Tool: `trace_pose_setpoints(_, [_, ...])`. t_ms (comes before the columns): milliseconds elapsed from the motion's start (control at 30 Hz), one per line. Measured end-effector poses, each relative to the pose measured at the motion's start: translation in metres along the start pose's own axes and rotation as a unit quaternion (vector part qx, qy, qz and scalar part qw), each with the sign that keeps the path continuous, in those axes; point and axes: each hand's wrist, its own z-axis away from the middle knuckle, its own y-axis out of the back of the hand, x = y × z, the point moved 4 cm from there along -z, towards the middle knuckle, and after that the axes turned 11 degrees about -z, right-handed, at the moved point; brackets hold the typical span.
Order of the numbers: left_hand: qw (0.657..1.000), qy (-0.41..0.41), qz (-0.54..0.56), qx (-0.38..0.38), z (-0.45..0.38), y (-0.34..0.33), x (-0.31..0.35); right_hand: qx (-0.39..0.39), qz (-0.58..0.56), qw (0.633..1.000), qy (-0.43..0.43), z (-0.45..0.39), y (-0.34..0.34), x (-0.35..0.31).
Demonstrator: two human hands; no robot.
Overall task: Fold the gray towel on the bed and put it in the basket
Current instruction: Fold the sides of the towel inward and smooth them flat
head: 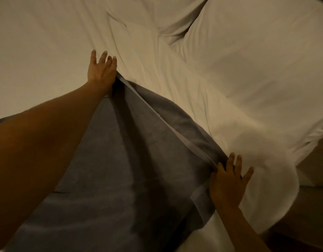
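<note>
i judge the folding barely begun: the gray towel [109,170] lies on the bed [48,42], my left hand [101,70] and right hand [228,180] pinching its far corners, other fingers splayed, no basket visible.

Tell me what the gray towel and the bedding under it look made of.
Gray towel: likely cotton terry, matte and slightly napped, with a smoother flat-woven hem band. White sheet: smooth woven fabric, probably cotton or a blend, showing fine creases; the dim light leaves it uncertain.
</note>
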Motion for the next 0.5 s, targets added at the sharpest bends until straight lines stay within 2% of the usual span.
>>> trace_pose_setpoints(133, [1.0,-0.014,-0.015,0.005,-0.028,0.014,0.027,-0.009,0.027,1.0,-0.005,-0.024,-0.002,0.022])
trace_pose_setpoints(333, [0.999,-0.023,-0.039,0.03,-0.084,0.05,0.06,0.048,0.028,0.998,0.029,-0.079,0.008,0.041])
trace_pose_setpoints(500, [0.998,0.007,-0.049,0.046,-0.117,0.056,0.072,0.058,0.001,0.998,0.025,-0.109,-0.004,0.038])
